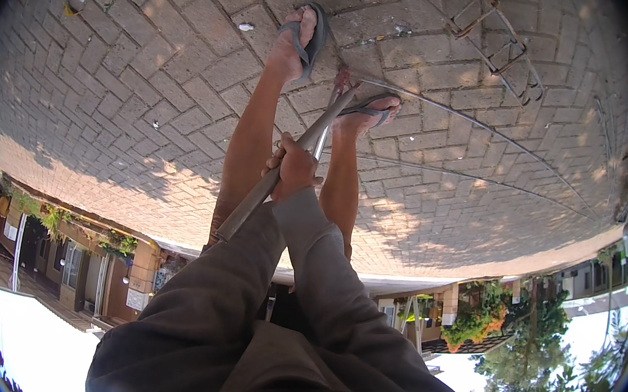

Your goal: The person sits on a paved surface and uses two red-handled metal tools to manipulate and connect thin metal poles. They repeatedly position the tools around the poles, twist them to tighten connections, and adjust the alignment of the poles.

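Observation:
What looks like a long-handled bolt cutter (256, 200) slants between my legs, its reddish head down on the paving beside my right foot. One handle is a thick grey tube; the other is thinner and shiny. My right hand (299, 165) is closed round the tube near its middle. Behind it, my left hand (318, 181) is mostly hidden; a fingertip shows by the right wrist, and it seems to grip the handles too. A thin steel rod (475, 123) runs from the cutter's head toward the right. Whether it sits inside the jaws is too small to tell.
Bent steel rod frames (510, 56) lie on the block paving (158, 80) at the upper right. Another thin rod (476, 178) stretches across the ground on the right. My feet, in sandals (315, 43), stand close to the cutter. Houses and plants line the lower rim.

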A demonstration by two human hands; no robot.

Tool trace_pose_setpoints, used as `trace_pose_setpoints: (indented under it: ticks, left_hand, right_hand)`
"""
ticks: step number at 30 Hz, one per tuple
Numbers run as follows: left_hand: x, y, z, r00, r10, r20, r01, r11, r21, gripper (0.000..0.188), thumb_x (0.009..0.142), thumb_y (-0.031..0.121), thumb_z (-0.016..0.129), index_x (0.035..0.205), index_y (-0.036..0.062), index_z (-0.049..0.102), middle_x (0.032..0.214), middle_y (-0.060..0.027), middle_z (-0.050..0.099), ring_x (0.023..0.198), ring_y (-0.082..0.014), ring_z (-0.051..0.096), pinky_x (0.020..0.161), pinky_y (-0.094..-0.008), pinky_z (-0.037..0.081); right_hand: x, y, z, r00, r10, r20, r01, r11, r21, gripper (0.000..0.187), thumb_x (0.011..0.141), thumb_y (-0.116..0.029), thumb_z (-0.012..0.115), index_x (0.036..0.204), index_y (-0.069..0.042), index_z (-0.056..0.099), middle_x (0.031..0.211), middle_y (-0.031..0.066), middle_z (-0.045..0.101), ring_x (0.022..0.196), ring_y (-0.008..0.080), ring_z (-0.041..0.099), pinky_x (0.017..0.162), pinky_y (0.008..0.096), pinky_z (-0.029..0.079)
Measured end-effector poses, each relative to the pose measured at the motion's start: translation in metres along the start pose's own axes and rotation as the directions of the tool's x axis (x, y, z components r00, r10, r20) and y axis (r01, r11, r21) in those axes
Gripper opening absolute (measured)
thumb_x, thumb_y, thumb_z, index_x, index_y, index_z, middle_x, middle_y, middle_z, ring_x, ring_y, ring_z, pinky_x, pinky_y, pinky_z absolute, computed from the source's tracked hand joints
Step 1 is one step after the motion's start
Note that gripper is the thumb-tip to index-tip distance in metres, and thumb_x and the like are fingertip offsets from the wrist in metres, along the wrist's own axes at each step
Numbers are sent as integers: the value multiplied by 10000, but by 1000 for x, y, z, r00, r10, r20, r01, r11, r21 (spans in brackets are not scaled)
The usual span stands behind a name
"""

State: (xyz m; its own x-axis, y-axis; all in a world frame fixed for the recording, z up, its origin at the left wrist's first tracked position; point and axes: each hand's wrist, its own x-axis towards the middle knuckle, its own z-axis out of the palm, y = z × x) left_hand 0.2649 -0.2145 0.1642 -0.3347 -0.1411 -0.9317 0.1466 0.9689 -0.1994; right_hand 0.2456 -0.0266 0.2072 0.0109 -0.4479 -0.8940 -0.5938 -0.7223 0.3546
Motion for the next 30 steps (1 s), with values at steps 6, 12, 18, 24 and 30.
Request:
trace_pose_setpoints:
  ticks: [6,12,18,24,30]
  left_hand:
    - [0,2,-4,997,-70,28,69,996,50,343,768,327,818,895,45,671,838,-205,690,822,-414,646,758,-545,471]
    - [-42,0,10,995,-94,-37,95,995,29,313,788,331,811,911,66,698,851,-152,717,860,-388,672,782,-528,483]
    - [-46,-13,28,998,-65,-19,63,992,-109,336,804,329,813,910,36,687,846,-179,710,857,-390,682,779,-523,490]
    - [-23,-23,31,977,204,-58,-210,971,-115,343,842,303,784,930,-8,666,811,-206,693,807,-378,686,717,-530,495]
    - [-12,-19,24,984,-82,158,126,949,-290,395,840,368,766,950,-1,679,861,-207,721,856,-362,710,736,-516,515]
  right_hand:
    - [-34,-74,-95,977,-185,101,207,935,-289,281,1050,-330,653,953,-69,614,697,-3,544,518,102,531,460,276,467]
    - [-72,-124,-162,984,-68,166,125,924,-361,327,1094,-265,593,1223,35,579,875,33,591,590,60,522,459,222,422]
    - [-58,-105,-139,966,-172,196,219,943,-252,283,1068,-267,621,1068,15,624,776,29,591,578,91,550,462,250,435]
    - [-32,-33,-73,939,-341,35,331,876,-351,310,1015,-274,670,850,-13,643,609,59,586,437,169,542,421,321,455]
    - [-37,-36,-90,934,-333,128,356,883,-305,320,1008,-283,681,820,-29,631,594,72,586,419,177,535,407,321,453]
